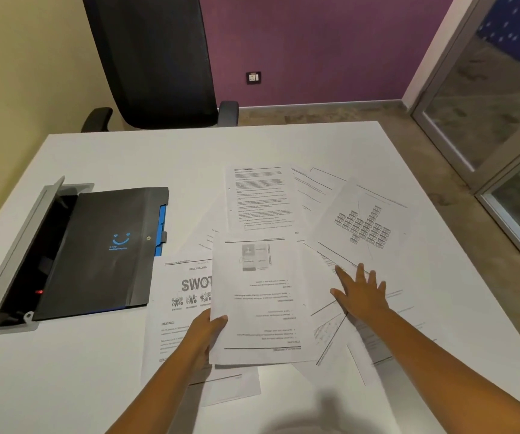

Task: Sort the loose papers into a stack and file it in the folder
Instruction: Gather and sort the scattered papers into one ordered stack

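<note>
With the left hand (pixel 207 333) pinching one sheet (pixel 257 300) at lower centre and the right hand (pixel 362 294) flat, fingers spread on the loose papers (pixel 340 245), sheets could slide or crumple; the folder (pixel 102 252) lies closed at left.

Folder (pixel 95 252) lies left of papers (pixel 258 198) scattered on table (pixel 158 151).

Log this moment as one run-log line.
left hand: gripping printed white sheet | right hand: flat, open on scattered white papers | black snap-button folder: closed | stack: not formed
</note>
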Demonstrator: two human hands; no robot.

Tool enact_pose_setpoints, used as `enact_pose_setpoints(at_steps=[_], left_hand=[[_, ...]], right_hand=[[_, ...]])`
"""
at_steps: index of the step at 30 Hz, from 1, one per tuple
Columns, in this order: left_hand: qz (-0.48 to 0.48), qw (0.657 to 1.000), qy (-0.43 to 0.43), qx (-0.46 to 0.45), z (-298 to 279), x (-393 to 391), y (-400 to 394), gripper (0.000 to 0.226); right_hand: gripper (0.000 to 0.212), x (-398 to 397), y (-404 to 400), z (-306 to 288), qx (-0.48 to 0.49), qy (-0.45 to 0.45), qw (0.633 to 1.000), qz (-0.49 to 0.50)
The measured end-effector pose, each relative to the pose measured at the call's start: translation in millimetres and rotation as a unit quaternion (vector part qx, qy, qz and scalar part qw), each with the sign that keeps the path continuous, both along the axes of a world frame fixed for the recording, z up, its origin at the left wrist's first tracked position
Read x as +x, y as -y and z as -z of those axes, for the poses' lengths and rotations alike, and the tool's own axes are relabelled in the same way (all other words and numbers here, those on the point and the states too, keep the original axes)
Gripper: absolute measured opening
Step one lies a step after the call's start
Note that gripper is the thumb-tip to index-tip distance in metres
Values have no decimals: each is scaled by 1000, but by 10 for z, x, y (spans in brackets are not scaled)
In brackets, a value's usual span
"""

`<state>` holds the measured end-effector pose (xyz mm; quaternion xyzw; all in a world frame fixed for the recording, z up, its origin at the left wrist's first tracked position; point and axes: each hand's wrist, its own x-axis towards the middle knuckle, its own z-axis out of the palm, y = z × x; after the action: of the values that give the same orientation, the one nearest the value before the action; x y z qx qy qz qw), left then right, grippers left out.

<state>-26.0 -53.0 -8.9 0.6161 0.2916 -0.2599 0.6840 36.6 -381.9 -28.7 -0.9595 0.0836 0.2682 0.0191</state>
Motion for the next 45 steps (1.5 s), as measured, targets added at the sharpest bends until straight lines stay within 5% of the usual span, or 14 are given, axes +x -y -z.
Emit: enact_pose_setpoints(at_steps=[8,15,21,25,33,41,45], left_hand=[[-8,1000,-10,-21,35,-25,29,38],[-8,1000,-7,-16,45,-18,-9,36],[-9,1000,2,-6,93,-13,-17,36],[-27,1000,5,4,135,13,8,36],[-37,999,-6,8,202,22,41,39],[-45,999,-20,3,228,26,-2,28],[-43,999,-23,-3,213,23,-10,22]], right_hand=[[69,10,-76,54,-4,6,1000,29],[82,25,59,-42,-13,155,986,53],[117,91,259,3,31,53,987,151],[121,103,279,11,23,45,985,163],[100,142,211,-58,25,77,985,155],[31,117,106,-162,-52,185,981,12],[25,60,-31,-241,16,260,961,96]])
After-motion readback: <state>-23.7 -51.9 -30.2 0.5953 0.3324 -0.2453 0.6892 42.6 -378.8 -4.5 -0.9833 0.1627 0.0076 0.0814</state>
